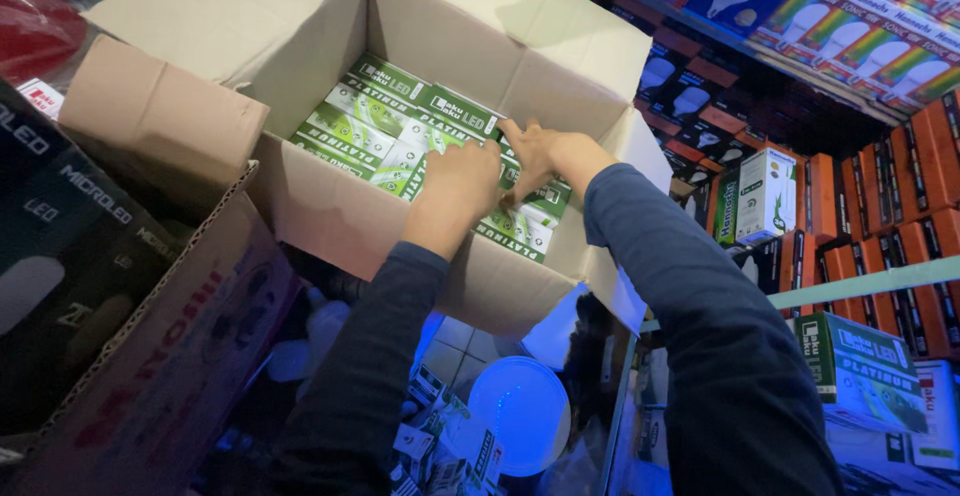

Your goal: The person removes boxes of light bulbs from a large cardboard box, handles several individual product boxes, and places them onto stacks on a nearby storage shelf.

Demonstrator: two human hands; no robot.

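A large open cardboard carton (330, 221) holds several green-and-white light bulb boxes (375, 126) packed in rows. Both my arms, in dark sleeves, reach into it from below. My left hand (458, 188) has its fingers curled down among the boxes at the near right of the carton. My right hand (545, 153) lies just beside it, fingers pressed on the same green boxes (520, 226). Whether either hand grips a single box is hidden by the knuckles.
A second cardboard carton (150, 356) with dark bulb boxes stands at the left. Shelves (870, 281) at the right carry orange, dark and green bulb boxes. A round white lamp (520, 411) and loose packages lie on the tiled floor below.
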